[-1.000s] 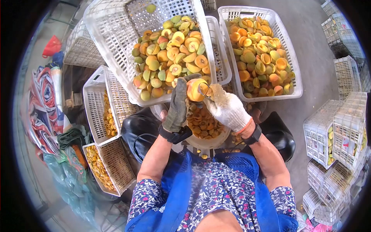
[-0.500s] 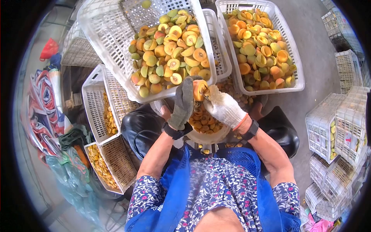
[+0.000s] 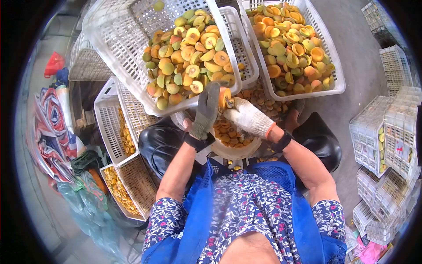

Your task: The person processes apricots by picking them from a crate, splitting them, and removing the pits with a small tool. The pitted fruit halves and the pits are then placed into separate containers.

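My left hand (image 3: 207, 108), in a grey glove, is closed around a peach half (image 3: 224, 97) with its orange cut face turned to the right. My right hand (image 3: 249, 118), in a white knitted glove, is closed against that face on a small metal tool (image 3: 230, 103), mostly hidden by the fingers. Below both hands stands a pale bucket (image 3: 235, 152) holding brown-orange pits and scraps. Just beyond my left hand, a tilted white crate (image 3: 176, 107) holds many halved peaches (image 3: 184, 57), several with pits still in them.
At the upper right, another white crate (image 3: 307, 94) holds hollowed peach halves (image 3: 299, 48). Crates (image 3: 105, 127) with orange pieces stand at my left, near plastic sheeting (image 3: 88, 211) and a striped bag (image 3: 52, 127). Stacked crates (image 3: 367, 132) line the right side. Pits (image 3: 263, 103) lie beyond the bucket.
My right hand has moved down and left, its wrist turning, and now sits lower beside the peach half. My left hand keeps its hold. The view has shifted slightly.
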Demonstrator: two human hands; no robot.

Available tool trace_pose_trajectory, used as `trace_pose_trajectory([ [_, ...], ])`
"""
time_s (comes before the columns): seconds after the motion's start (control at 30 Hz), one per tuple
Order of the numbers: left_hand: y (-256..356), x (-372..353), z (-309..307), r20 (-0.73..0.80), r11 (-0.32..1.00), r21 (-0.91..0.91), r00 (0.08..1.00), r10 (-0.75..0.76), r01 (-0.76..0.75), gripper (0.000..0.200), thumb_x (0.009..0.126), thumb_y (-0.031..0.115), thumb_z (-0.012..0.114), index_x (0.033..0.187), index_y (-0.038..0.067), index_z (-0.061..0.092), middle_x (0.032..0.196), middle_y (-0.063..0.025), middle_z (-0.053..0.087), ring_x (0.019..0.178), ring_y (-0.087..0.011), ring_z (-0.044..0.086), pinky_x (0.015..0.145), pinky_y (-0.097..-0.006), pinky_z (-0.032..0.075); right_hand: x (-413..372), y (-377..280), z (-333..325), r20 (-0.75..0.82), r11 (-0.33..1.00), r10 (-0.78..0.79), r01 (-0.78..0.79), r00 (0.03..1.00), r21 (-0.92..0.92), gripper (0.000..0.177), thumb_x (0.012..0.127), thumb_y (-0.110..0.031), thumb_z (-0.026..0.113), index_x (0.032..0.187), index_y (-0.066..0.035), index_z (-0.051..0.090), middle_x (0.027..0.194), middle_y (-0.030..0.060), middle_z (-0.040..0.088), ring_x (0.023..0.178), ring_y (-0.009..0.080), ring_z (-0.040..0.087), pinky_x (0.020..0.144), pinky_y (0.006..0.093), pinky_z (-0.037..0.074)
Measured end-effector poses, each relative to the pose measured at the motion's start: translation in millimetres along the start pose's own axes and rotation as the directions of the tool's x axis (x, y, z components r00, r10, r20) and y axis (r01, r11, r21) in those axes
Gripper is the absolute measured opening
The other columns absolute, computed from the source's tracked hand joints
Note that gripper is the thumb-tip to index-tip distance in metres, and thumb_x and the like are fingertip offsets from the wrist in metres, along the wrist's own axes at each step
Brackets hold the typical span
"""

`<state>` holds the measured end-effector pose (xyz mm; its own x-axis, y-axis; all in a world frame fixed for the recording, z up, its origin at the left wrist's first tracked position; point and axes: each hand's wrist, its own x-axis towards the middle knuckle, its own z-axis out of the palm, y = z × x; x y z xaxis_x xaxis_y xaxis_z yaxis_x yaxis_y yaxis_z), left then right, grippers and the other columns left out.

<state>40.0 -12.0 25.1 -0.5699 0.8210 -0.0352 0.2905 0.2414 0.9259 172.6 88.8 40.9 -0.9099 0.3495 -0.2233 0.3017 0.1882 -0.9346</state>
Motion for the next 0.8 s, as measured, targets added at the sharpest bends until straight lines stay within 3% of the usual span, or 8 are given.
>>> trace_pose_trajectory([
  [0.07,0.8,-2.8,7.6,-0.086,0.994,-0.101,0.996,0.032,-0.041,0.041,0.100,0.033,0.041,0.100,-0.002,0.062,0.090,-0.0100,0.063,0.086,-0.0185,0.059,0.082,-0.0317,0.048,0.1,3.3,-1.6,0.069,0.993,0.041,-0.049,0.997,0.106,0.028,0.085,-0.021,0.054,0.097,0.003,0.056,0.094,0.0254,0.062,0.089,0.0439,0.059,0.076,0.0457,0.048],
  [0.13,8.0,-5.8,4.8,-0.090,0.968,-0.247,0.994,-0.069,0.045,0.050,0.101,0.040,0.038,0.096,-0.002,0.063,0.088,-0.0086,0.064,0.084,-0.0162,0.059,0.081,-0.0306,0.047,1.4,13.5,2.9,0.084,0.985,-0.119,0.128,0.989,-0.117,0.031,0.084,-0.023,0.054,0.102,0.003,0.055,0.094,0.0255,0.062,0.090,0.0427,0.059,0.075,0.0441,0.048],
  [0.3,13.7,8.5,-8.6,0.182,0.764,-0.460,0.891,-0.417,0.452,0.051,0.100,0.043,0.042,0.096,-0.003,0.063,0.089,-0.0088,0.065,0.082,-0.0149,0.060,0.077,-0.0266,0.048,-0.4,1.4,-6.7,0.083,0.995,-0.097,0.099,0.992,-0.029,0.031,0.084,-0.022,0.055,0.103,0.002,0.054,0.089,0.0249,0.062,0.083,0.0425,0.061,0.072,0.0440,0.050],
  [0.4,2.0,5.5,-2.6,0.081,0.767,-0.544,0.930,-0.357,0.342,0.053,0.099,0.044,0.042,0.092,-0.003,0.064,0.087,-0.0083,0.065,0.079,-0.0135,0.059,0.074,-0.0256,0.048,-3.1,-20.5,-18.3,0.275,0.937,0.265,-0.314,0.924,0.152,0.030,0.084,-0.022,0.055,0.103,0.002,0.054,0.082,0.0232,0.062,0.069,0.0397,0.062,0.060,0.0431,0.051],
  [0.47,4.2,3.5,-2.0,0.075,0.779,-0.518,0.926,-0.371,0.354,0.053,0.099,0.044,0.042,0.092,-0.003,0.064,0.088,-0.0083,0.066,0.079,-0.0133,0.060,0.073,-0.0261,0.049,1.5,22.0,5.0,-0.049,0.927,-0.234,0.207,0.971,-0.313,0.028,0.084,-0.021,0.057,0.104,0.000,0.056,0.073,0.0161,0.063,0.056,0.0327,0.062,0.048,0.0402,0.050],
  [0.6,-7.4,2.9,-3.1,0.043,0.841,-0.423,0.934,-0.354,0.338,0.050,0.097,0.047,0.044,0.095,0.000,0.062,0.087,-0.0082,0.063,0.074,-0.0130,0.061,0.064,-0.0261,0.052,-7.3,36.8,15.4,-0.068,0.513,-0.463,0.204,0.884,-0.834,0.021,0.082,-0.021,0.059,0.095,-0.005,0.058,0.069,0.0077,0.058,0.053,0.0248,0.060,0.046,0.0361,0.047],
  [0.7,7.4,0.5,-7.8,0.129,0.652,-0.616,0.873,-0.471,0.443,0.034,0.094,0.033,0.056,0.103,0.000,0.059,0.092,-0.0085,0.062,0.077,-0.0150,0.061,0.067,-0.0273,0.052,-6.2,35.0,13.4,-0.138,0.498,-0.543,0.185,0.829,-0.847,0.019,0.080,-0.018,0.061,0.094,-0.005,0.059,0.071,0.0083,0.057,0.054,0.0236,0.059,0.046,0.0362,0.046],
  [0.8,22.5,-0.5,-12.8,0.002,0.812,-0.499,0.937,-0.348,0.303,0.047,0.096,0.046,0.046,0.102,0.002,0.061,0.089,-0.0071,0.065,0.078,-0.0159,0.062,0.070,-0.0264,0.051,-1.6,28.2,7.1,-0.207,0.521,-0.616,0.196,0.760,-0.831,0.021,0.080,-0.016,0.063,0.097,-0.005,0.059,0.073,0.0089,0.056,0.054,0.0241,0.058,0.046,0.0361,0.045],
])
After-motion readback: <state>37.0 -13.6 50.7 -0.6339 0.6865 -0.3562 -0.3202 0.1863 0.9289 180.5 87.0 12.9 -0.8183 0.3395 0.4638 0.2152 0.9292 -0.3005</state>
